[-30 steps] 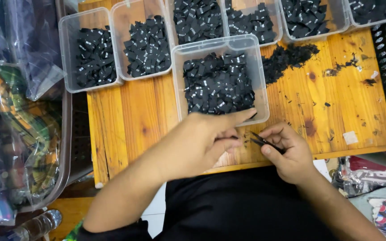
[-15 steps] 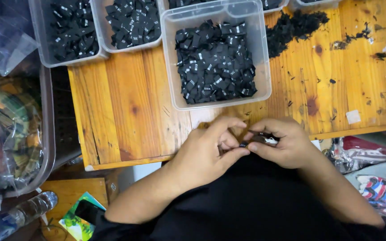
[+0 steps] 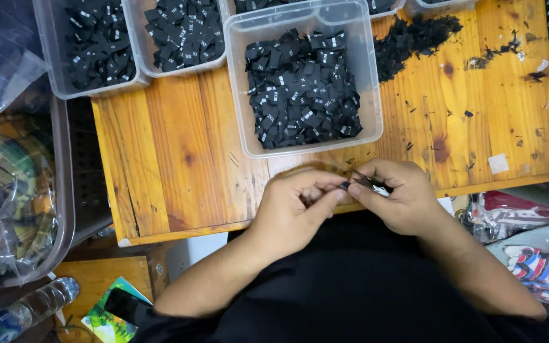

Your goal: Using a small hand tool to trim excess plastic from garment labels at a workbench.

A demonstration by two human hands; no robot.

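Observation:
My left hand (image 3: 297, 206) and my right hand (image 3: 395, 197) meet at the near edge of a wooden table (image 3: 179, 159). Between their fingertips they pinch a small black fabric label (image 3: 366, 186) with a bit of white on it. The right hand grips most of it, while the left thumb and forefinger touch its left end. Just beyond my hands stands a clear plastic box (image 3: 244, 95) filled with several black labels bearing white print.
Two more clear boxes (image 3: 55, 76) of black labels sit at the back left. A pile of black scraps (image 3: 414, 38) lies at the back right. A large plastic tub (image 3: 58, 209) with bagged items stands on the left, bagged fabric (image 3: 541, 267) at right, and a bottle (image 3: 27, 308) lies below.
My left hand has drawn back from the box to join my right hand at the table edge. The view has shifted, so the boxes sit higher in frame.

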